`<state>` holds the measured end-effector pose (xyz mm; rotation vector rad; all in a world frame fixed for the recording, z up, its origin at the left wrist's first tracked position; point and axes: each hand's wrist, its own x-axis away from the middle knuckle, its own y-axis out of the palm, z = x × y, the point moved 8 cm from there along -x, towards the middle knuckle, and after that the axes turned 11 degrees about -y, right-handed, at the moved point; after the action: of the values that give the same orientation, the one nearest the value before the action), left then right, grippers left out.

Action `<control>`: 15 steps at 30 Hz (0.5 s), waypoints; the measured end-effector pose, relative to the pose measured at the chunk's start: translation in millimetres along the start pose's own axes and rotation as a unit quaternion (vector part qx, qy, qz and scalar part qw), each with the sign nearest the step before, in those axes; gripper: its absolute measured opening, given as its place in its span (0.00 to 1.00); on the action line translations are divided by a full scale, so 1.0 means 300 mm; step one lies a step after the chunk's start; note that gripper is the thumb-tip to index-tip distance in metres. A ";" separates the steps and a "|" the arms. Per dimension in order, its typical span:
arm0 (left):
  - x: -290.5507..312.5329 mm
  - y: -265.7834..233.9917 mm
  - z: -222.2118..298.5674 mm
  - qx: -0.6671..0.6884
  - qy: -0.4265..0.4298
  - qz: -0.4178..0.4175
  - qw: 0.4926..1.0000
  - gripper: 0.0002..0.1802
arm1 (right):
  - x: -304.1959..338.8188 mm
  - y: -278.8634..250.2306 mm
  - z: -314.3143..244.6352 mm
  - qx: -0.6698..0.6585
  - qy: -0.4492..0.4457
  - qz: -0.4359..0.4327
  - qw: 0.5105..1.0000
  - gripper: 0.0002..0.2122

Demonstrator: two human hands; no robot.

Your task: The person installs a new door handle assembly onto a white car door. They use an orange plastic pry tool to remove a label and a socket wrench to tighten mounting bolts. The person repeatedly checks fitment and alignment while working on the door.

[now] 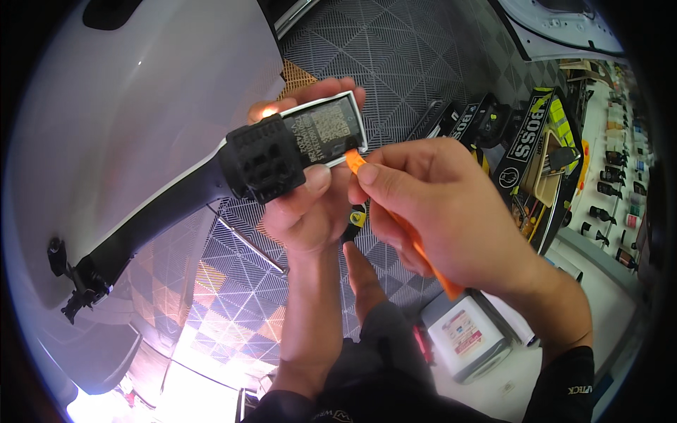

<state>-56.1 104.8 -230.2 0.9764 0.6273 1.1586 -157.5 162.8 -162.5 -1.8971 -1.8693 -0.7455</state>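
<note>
Right now your left hand holds a small black electronic module up in front of you, thumb pressed on its near face just under the connector block and fingers wrapped behind the silver-edged casing. Your right hand is closed around an orange plastic pry tool, pinched between thumb and forefinger close to the tip, and that tip meets the lower right corner of the module, at the seam beside the label.

Keep the blade flat along the seam, not angled into the case, so that it wedges between the two halves and does not dig at the label or the board behind it. Your grip near the tip looks sound; it should give fine control, and a slip would travel less far. Twist gently; don't lever hard, since a thin plastic edge will likely bend or chip before a tight clip yields. Mind your left fingertips behind the casing: they seem to lie roughly in the line of the push.

Below you is grey tiled workshop flooring, with a white car body panel to your left and a white plastic canister near your right knee, so a dropped part could roll well out of reach.
</note>
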 end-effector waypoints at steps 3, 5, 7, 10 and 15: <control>-0.006 0.000 -0.012 0.021 0.009 0.001 1.000 0.40 | 0.004 0.005 0.004 -0.036 -0.014 0.009 0.999 0.12; -0.006 -0.003 -0.016 0.019 0.009 -0.002 1.000 0.40 | 0.008 -0.003 0.030 -0.180 0.056 0.001 0.982 0.13; -0.003 -0.011 -0.023 -0.001 -0.003 0.002 1.000 0.39 | 0.006 -0.004 0.044 -0.238 0.088 -0.012 0.967 0.13; 0.005 -0.013 -0.028 -0.007 -0.003 0.000 1.000 0.38 | -0.015 -0.001 0.059 -0.182 0.056 0.000 0.982 0.13; -0.003 -0.022 -0.027 0.000 -0.002 0.006 1.000 0.38 | -0.012 0.018 0.060 -0.174 -0.004 0.029 0.984 0.13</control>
<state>-60.0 106.0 -239.9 0.9837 0.6179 1.1675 -149.9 170.5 -178.2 -2.1534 -1.7705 -1.1067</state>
